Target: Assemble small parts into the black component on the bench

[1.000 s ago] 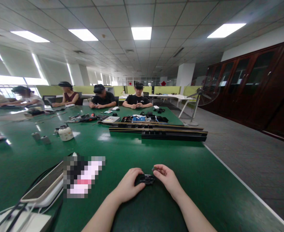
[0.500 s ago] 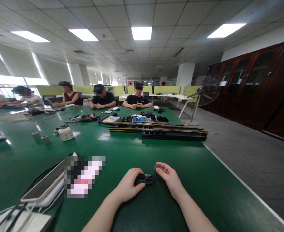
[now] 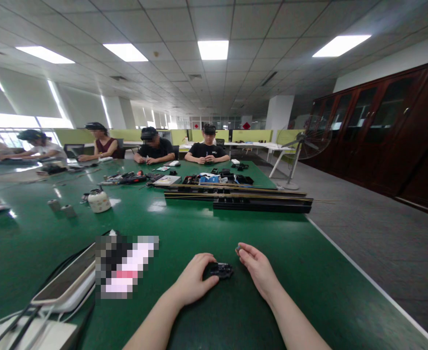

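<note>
A small black part (image 3: 219, 270) lies on the green table (image 3: 206, 228) just in front of me. My left hand (image 3: 195, 277) is curled round its left side, holding it down on the table. My right hand (image 3: 258, 268) hovers just to the right of the part, apart from it. Its thumb and forefinger pinch a tiny grey piece (image 3: 238, 248) at their tips.
A phone on a white pad (image 3: 66, 287) and cables lie at my left. Long black rails (image 3: 243, 198) cross the table further back, with a white jar (image 3: 99, 200) to their left. Several people sit at the far end. A fan (image 3: 303, 143) stands right of the table.
My right hand has drawn away from the black part, up and to the right, with the tiny piece pinched in its fingers. The left hand has stayed put.
</note>
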Tool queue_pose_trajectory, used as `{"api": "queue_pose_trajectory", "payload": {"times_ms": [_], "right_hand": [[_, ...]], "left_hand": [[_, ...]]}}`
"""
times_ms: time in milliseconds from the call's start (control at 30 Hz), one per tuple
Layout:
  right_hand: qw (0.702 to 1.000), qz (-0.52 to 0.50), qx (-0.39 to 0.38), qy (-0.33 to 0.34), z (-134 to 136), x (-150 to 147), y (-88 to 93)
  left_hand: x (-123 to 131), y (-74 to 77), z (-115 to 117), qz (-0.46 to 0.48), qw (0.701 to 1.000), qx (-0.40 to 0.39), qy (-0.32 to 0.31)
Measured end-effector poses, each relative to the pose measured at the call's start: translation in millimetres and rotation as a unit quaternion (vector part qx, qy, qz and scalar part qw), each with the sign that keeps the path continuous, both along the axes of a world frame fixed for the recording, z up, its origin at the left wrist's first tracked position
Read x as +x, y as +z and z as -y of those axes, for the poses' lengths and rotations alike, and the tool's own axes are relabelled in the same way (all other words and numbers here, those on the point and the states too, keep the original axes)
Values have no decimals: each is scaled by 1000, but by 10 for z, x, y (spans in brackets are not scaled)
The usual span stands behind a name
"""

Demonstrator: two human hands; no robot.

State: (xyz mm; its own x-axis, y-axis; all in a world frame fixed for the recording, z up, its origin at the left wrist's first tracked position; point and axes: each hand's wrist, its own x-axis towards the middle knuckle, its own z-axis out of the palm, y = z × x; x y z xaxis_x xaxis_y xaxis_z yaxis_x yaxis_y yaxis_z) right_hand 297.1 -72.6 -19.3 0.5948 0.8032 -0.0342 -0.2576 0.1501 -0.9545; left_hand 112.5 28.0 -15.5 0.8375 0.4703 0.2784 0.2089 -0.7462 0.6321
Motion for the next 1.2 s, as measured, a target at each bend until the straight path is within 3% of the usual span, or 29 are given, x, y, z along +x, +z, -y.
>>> {"api": "queue_pose_trajectory", "payload": {"times_ms": [400, 833, 1200], "right_hand": [[998, -64, 9, -9, 19, -11, 85], [995, -93, 27, -4, 28, 27, 63], [980, -192, 55, -5, 30, 47, 74]], "left_hand": [[-1, -9, -8, -2, 1000, 0, 1], [-3, -18, -11, 4, 1000, 2, -1], [0, -8, -9, 4, 1000, 0, -3]]}}
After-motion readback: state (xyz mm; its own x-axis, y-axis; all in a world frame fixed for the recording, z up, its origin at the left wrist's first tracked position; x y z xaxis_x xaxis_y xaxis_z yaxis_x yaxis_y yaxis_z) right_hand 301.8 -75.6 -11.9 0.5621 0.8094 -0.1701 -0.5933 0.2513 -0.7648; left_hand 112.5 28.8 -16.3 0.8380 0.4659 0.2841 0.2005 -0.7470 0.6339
